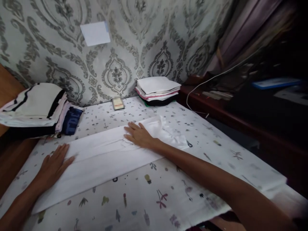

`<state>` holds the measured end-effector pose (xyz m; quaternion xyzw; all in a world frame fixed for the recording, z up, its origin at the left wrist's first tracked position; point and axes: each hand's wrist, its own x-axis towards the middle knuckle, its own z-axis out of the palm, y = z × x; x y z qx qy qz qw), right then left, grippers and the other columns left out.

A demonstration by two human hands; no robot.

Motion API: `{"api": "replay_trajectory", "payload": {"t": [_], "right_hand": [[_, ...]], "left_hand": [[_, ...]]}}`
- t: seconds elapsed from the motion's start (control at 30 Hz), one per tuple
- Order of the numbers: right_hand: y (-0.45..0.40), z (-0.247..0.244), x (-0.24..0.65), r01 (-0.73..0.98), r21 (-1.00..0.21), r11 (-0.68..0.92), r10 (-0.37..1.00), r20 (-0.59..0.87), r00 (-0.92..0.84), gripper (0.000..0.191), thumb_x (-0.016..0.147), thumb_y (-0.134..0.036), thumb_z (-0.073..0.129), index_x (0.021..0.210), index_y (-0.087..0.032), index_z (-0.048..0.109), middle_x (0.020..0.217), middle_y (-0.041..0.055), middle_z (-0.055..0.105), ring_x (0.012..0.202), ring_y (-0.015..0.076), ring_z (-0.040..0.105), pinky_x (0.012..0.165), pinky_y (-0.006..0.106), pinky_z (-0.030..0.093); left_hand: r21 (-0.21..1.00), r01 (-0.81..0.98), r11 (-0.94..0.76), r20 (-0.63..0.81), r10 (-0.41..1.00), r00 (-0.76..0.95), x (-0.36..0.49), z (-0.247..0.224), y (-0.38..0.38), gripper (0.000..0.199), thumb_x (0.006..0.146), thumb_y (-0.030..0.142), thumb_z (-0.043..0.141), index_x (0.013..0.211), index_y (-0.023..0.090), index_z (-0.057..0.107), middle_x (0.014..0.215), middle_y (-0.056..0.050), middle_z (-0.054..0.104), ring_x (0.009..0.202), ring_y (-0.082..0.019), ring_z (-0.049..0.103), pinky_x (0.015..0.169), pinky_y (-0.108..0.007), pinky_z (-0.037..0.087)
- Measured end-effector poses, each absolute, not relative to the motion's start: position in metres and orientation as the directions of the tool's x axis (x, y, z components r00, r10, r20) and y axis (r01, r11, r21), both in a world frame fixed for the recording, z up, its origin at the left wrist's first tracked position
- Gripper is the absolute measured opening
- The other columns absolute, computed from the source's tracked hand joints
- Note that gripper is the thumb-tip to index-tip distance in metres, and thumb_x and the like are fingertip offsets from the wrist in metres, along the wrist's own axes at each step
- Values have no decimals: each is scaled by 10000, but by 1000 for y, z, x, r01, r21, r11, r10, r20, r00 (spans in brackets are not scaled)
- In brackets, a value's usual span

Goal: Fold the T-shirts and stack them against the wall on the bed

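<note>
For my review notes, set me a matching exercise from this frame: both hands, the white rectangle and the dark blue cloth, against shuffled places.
1. left hand
2. right hand
3. white rectangle
4. dark blue cloth

A. against the patterned wall
B. at the side of the folded stack at picture left
C. on the white fabric, near its crumpled end
D. on the white fabric, well away from its crumpled end

Right pairs: 1-D, 2-C, 3-A, 4-B

white cloth (101, 163), plant-printed white sheet (134, 202), grey damask-patterned wall (134, 41)
</note>
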<state>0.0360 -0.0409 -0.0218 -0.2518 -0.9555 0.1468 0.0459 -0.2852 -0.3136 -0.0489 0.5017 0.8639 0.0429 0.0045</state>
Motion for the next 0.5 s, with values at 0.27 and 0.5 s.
{"api": "replay_trajectory", "payload": {"t": [0.27,0.5], "right_hand": [[11,-28,84,632,-321,705,676,34,-736,669,1034,-538,235,1544,-122,357,1628,169,295,1528,269,205,1235,501,165],[55,-47,138,670,-353,653,729,50,-683,695,990,-633,266,1526,-214,405,1632,119,309,1522,283,219,1230,521,169]], "left_hand": [[143,856,497,16,864,-504,-292,-57,-317,716,934,571,247,1562,476,-85,1612,122,210,1522,-208,168,1221,-551,224],[143,846,514,32,852,-523,-282,-53,-313,718,931,617,192,1593,422,-9,1621,85,239,1523,-228,195,1223,-555,225]]}}
